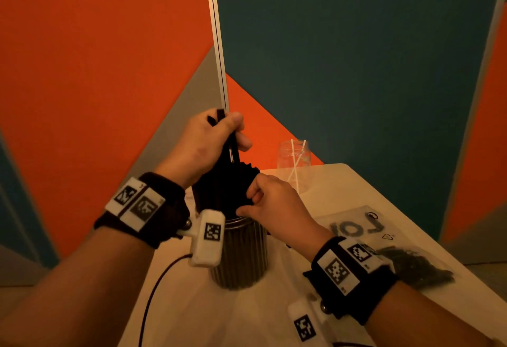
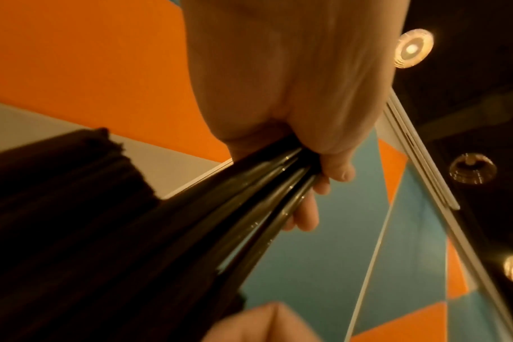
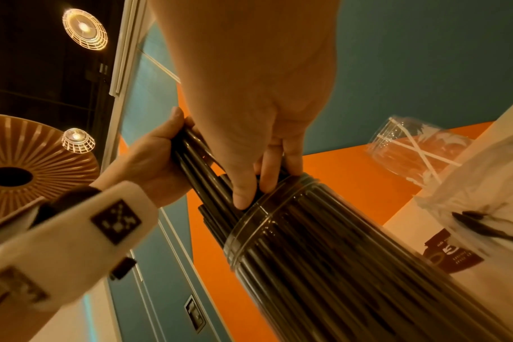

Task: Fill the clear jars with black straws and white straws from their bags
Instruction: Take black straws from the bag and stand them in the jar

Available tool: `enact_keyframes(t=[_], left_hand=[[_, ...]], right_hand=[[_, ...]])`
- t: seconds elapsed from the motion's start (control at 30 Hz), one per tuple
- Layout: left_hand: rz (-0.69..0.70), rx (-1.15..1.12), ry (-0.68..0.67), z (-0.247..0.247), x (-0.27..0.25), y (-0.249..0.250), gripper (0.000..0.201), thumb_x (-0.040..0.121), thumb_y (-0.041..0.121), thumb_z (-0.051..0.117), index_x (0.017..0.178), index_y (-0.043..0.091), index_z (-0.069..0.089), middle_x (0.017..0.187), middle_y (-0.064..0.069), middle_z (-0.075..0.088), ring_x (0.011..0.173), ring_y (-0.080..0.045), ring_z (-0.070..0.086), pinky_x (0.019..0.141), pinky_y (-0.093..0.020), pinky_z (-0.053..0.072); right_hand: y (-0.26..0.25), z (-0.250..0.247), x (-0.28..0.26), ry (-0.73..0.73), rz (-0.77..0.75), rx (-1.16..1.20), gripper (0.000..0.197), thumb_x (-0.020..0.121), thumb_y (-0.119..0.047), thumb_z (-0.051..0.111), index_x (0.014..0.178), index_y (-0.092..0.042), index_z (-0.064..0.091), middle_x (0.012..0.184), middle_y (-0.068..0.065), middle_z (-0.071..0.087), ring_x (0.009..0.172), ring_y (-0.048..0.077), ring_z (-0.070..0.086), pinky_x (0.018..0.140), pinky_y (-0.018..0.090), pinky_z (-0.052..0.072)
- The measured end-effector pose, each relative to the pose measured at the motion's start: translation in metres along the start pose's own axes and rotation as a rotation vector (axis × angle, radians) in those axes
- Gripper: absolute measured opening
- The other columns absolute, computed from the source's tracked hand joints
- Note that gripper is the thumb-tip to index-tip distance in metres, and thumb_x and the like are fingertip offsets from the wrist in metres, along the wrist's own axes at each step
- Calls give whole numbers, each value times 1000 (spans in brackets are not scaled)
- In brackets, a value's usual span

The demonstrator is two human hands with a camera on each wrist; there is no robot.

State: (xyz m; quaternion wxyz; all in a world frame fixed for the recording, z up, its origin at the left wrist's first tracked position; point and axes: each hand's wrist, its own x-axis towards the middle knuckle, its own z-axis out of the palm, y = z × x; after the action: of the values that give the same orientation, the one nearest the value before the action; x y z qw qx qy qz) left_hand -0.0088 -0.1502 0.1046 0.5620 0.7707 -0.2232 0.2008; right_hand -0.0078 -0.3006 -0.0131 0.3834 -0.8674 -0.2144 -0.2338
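Note:
A clear jar (image 1: pixel 241 256) (image 3: pixel 322 254) packed with black straws (image 1: pixel 222 190) (image 3: pixel 208 175) stands on the white table (image 1: pixel 343 182). My left hand (image 1: pixel 216 138) (image 2: pixel 293 143) grips a few black straws (image 2: pixel 267 185) high above the jar's mouth, their lower ends in the packed bunch. My right hand (image 1: pixel 260 195) (image 3: pixel 258 175) holds the bunch of black straws just above the jar's rim, fingers curled against them. Behind stands a second clear jar (image 1: pixel 294 162) (image 3: pixel 419 150) with two white straws crossed inside.
A clear plastic bag with black straws (image 1: pixel 411 264) (image 3: pixel 483 222) lies on the table at the right. A black cable (image 1: pixel 153 291) runs down the table's left side. Orange and teal wall panels (image 1: pixel 356 58) stand close behind the table.

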Motion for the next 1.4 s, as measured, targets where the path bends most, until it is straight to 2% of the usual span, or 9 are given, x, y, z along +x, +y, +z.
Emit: enact_keyframes(t=[0.27, 0.47, 0.6, 0.73, 0.93, 1.0, 1.13, 1.3, 1.4], left_hand=[[68, 284, 28, 7, -31, -51, 23, 92, 38, 64, 80, 20, 70, 75, 7, 71, 70, -3, 65, 62, -17, 47], [17, 377, -58, -16, -22, -33, 65, 83, 53, 65, 142, 32, 47, 121, 9, 62, 108, -6, 60, 90, -24, 47], [178, 631, -54, -23, 8, 15, 64, 89, 66, 52, 142, 31, 49, 133, 6, 60, 111, -5, 57, 88, -25, 41], [120, 999, -383, 1, 23, 27, 68, 93, 70, 36, 143, 26, 49, 147, 1, 51, 133, -20, 48, 109, -33, 35], [89, 1076, -560, 22, 3, -18, 64, 96, 68, 19, 82, 29, 68, 88, 11, 69, 86, -14, 62, 78, -34, 46], [103, 1045, -571, 25, -4, -29, 65, 95, 68, 11, 75, 32, 62, 90, 11, 64, 91, -15, 61, 83, -35, 45], [221, 1190, -487, 30, -22, -46, 73, 88, 72, -6, 134, 45, 44, 128, 6, 54, 120, -21, 52, 100, -41, 41], [313, 1304, -422, 34, -25, -49, 79, 87, 76, -4, 147, 38, 31, 136, 5, 53, 121, -23, 54, 98, -44, 45], [287, 1254, -451, 33, -27, -45, 78, 89, 78, 2, 150, 36, 26, 144, 2, 48, 126, -25, 51, 101, -46, 42]], right_hand=[[-3, -3, 0, -9, 42, 9, 47, 67, -33, 90, 78, -36, 45, 80, -12, 57, 71, 2, 55, 61, 22, 41], [-4, -4, -1, -16, 35, 3, 45, 68, -32, 90, 80, -34, 47, 80, -12, 57, 70, 3, 54, 59, 19, 38], [-2, 0, 0, -4, 33, -5, 47, 68, -34, 90, 77, -37, 45, 79, -13, 56, 69, 1, 53, 56, 16, 33], [-1, 0, 0, -2, 18, 7, 49, 67, -31, 91, 77, -36, 44, 77, -13, 55, 67, 1, 53, 57, 19, 35], [0, 0, 2, -13, 23, -21, 44, 66, -35, 90, 83, -32, 49, 84, -11, 56, 73, 6, 54, 60, 23, 38], [-1, 0, 1, -17, 28, 23, 38, 67, -32, 89, 87, -25, 58, 89, -8, 61, 78, 9, 58, 63, 24, 41], [0, -4, -9, 19, 81, 206, 29, 69, -18, 89, 91, -20, 70, 90, -7, 70, 83, 7, 66, 68, 20, 49], [-3, -14, -21, 23, 180, 582, 38, 74, 9, 81, 82, -18, 55, 76, -7, 67, 72, 1, 65, 71, 21, 50], [-6, -29, -24, -26, 200, 454, 40, 77, -3, 83, 93, -21, 51, 91, 0, 68, 87, 15, 68, 82, 36, 55]])
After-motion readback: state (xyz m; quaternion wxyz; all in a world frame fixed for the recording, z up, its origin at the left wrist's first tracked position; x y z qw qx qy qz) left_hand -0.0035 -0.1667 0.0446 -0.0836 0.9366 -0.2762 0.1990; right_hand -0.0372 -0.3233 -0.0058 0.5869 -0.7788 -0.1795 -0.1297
